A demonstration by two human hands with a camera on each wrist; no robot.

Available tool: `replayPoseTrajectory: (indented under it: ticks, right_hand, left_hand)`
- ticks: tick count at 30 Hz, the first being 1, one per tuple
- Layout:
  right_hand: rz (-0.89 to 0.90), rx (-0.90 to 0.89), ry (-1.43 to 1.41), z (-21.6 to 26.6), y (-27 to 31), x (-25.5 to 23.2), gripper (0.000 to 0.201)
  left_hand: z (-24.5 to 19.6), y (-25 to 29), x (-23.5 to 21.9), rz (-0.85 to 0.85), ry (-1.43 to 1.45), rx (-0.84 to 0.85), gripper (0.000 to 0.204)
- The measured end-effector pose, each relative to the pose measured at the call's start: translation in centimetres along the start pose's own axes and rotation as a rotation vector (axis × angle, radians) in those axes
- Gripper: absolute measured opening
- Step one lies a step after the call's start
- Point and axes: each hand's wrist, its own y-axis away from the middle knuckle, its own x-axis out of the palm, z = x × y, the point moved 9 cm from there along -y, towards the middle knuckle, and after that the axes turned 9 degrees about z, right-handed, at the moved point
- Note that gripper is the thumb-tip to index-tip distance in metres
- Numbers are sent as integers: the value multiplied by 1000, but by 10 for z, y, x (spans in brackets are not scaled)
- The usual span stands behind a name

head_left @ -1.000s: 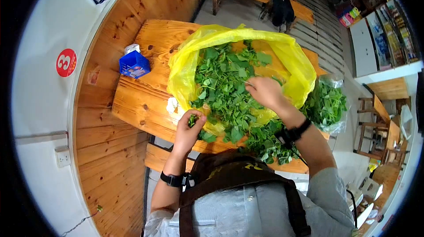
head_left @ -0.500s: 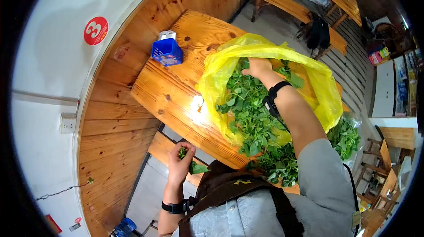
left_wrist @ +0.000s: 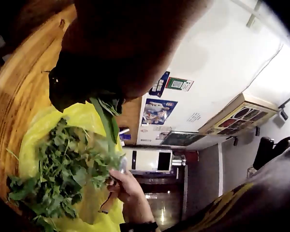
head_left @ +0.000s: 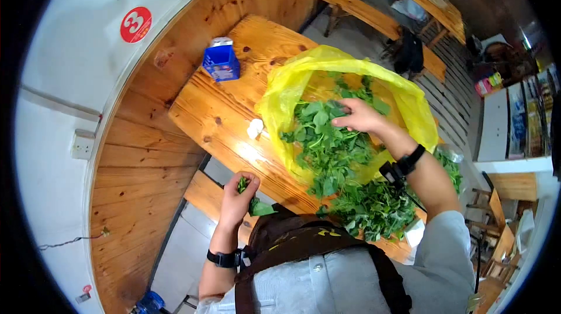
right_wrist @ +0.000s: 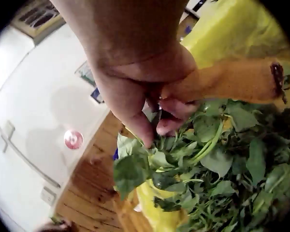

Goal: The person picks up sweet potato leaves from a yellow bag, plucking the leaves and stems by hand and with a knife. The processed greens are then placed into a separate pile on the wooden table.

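Note:
A yellow plastic bag lies open on the wooden table, full of green leafy stalks. My right hand is inside the bag and pinches a sprig of greens between thumb and fingers. My left hand is off the table's near edge, above the bench, and grips a small bunch of picked greens. In the left wrist view the picked greens hang from that hand, with the yellow bag behind.
A blue carton stands at the table's far left. A small white scrap lies beside the bag. A loose pile of greens sits at the near edge. A clear bag of greens is at the right. Benches stand beyond.
My right hand has drawn back from the far end of the bag toward its middle and now pinches a sprig. My left hand stays below the table edge with its bunch.

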Motion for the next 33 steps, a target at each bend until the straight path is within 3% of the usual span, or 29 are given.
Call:
replayPoseTrajectory:
  ticks: [5, 11, 14, 18, 22, 26, 28, 30, 32, 33]
  right_hand:
    - [-88, 26, -607, 8, 111, -16, 28]
    - [-146, -243, -939, -16, 155, -12, 41]
    - [-217, -335, -1063, 6, 174, 0, 29]
    - [-239, -331, -918, 20, 169, 8, 32]
    - [-240, -187, -624, 30, 167, 18, 39]
    - [-218, -284, -566, 49, 161, 27, 48]
    - [-262, -384, -507, 56, 158, 27, 52]
    - [-390, -303, -157, 44, 165, 18, 62]
    - [-458, -267, 68, 26, 166, 13, 64]
    - [-454, -190, 72, 18, 167, 14, 60]
  left_hand:
    - [-25, -28, 51, 217, -93, 39, 13]
    - [-56, -37, 104, 413, -80, 107, 12]
    - [-90, -31, 128, 467, -244, 383, 10]
    - [-126, -19, 151, 504, -225, 365, 13]
    - [-163, -12, 179, 473, -312, 677, 17]
    - [-155, -33, 191, 405, -449, 683, 17]
    - [-148, -48, 182, 390, -359, 607, 14]
    - [-140, -64, 164, 364, -225, 481, 14]
    - [-134, -75, 150, 394, 130, 294, 20]
    - [-133, -70, 147, 407, 282, 92, 22]
